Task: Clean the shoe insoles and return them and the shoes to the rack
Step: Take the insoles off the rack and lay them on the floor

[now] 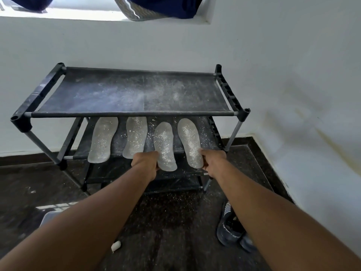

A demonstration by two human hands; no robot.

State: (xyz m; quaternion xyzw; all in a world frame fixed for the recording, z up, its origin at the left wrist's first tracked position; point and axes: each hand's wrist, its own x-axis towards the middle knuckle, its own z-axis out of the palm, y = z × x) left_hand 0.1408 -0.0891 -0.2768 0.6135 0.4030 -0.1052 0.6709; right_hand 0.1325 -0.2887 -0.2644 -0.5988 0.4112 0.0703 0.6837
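Rack (pixel 132 114): four powdered insoles overhang its second shelf's front edge.
Left hand (pixel 145 160): fingers clamped on third insole (pixel 164 145).
Right hand (pixel 213 159): fingers clamped on fourth insole (pixel 190 142).
Shoes (pixel 232 229): floor, right of rack.

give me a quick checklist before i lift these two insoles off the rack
1. Left hand on the third translucent grey insole, at its heel: ok.
2. Right hand on the rightmost translucent grey insole: ok.
3. Insoles free of white powder: not ok, both speckled.
4. The other two grey insoles lying apart from the held pair: ok.
5. Black fabric top shelf clean: not ok, dusty.
6. Dark sports shoe ready on the floor: ok; its partner: cannot tell.
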